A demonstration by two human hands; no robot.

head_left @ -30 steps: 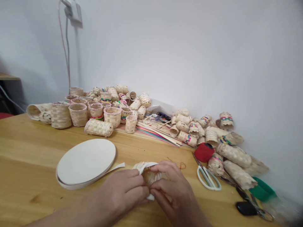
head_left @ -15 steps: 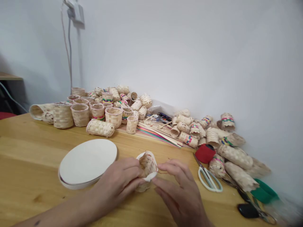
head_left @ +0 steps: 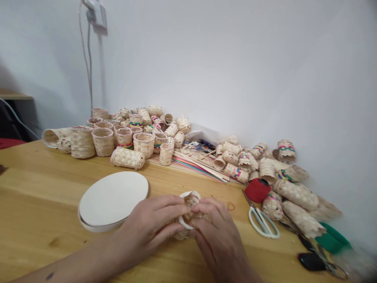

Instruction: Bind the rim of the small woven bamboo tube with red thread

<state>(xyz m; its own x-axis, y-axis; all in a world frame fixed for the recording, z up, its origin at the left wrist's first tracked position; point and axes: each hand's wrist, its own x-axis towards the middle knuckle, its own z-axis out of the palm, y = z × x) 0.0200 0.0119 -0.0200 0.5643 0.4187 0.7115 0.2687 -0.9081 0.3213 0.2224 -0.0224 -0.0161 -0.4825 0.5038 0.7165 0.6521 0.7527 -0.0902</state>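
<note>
A small woven bamboo basket [head_left: 182,234], tilted with its mouth towards me, is held between both hands just above the table. A white band [head_left: 184,223] runs along its rim. My left hand [head_left: 160,220] is closed on the basket's left side, thumb outside and fingers over the rim. My right hand [head_left: 216,226] pinches the right side of the rim, and its fingers hide part of the mouth. A thin red thread [head_left: 231,206] lies looped on the table beyond the right hand. Whether its end is in the fingers is hidden.
White oval discs [head_left: 114,196] lie stacked on the left. White-handled scissors [head_left: 263,223], a red thread spool [head_left: 258,190], a green roll [head_left: 332,237] and a black object [head_left: 311,261] are on the right. Several woven baskets [head_left: 103,142] and coloured strips [head_left: 200,169] line the wall.
My right fingers have closed in on the rim and now cover more of the mouth. A red thread loop now shows beyond the right hand. The whole view has shifted slightly.
</note>
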